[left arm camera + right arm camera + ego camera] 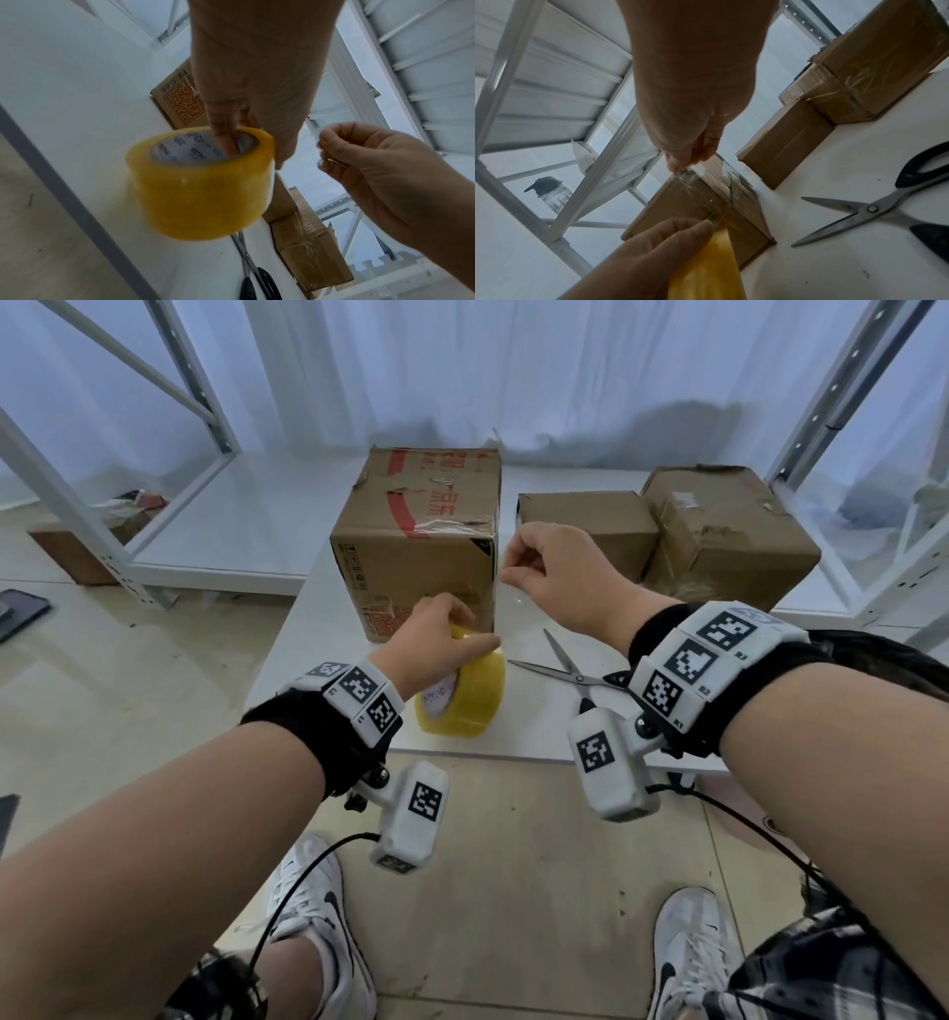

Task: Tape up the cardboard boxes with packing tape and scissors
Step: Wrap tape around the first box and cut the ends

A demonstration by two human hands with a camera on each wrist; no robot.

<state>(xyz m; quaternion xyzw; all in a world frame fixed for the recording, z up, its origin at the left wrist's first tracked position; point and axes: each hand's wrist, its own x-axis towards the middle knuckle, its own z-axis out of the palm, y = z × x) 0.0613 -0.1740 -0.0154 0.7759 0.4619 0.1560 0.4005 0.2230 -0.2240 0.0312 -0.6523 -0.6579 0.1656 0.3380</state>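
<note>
Your left hand (pixel 436 642) holds the yellow tape roll (pixel 462 693) low over the near part of the white tabletop (pixel 318 618); the left wrist view shows fingers (pixel 226 132) hooked inside the printed core and the thumb down the outer face, so that grip is closed round the roll. Your right hand (pixel 557 575) is raised above and to the right of it, thumb and forefinger pinched on the free end of the tape, other fingers curled. A clear strip of tape (pixel 700 194) runs from that pinch down to the roll, stretched just in front of the near right corner of the tall cardboard box (pixel 421 541); whether the strip touches the box cannot be told. The tall box stands upright at the middle of the tabletop, with red printing and shiny tape across its top. Two lower cardboard boxes sit to its right, the small box (pixel 585 526) touching the taped box (pixel 729 531) behind it. The scissors (pixel 570 667) lie flat on the tabletop to the right of the roll, blades parted and pointing left, black handles partly hidden behind your right wrist unit. White metal shelving (pixel 154 516) stands on both sides.
</note>
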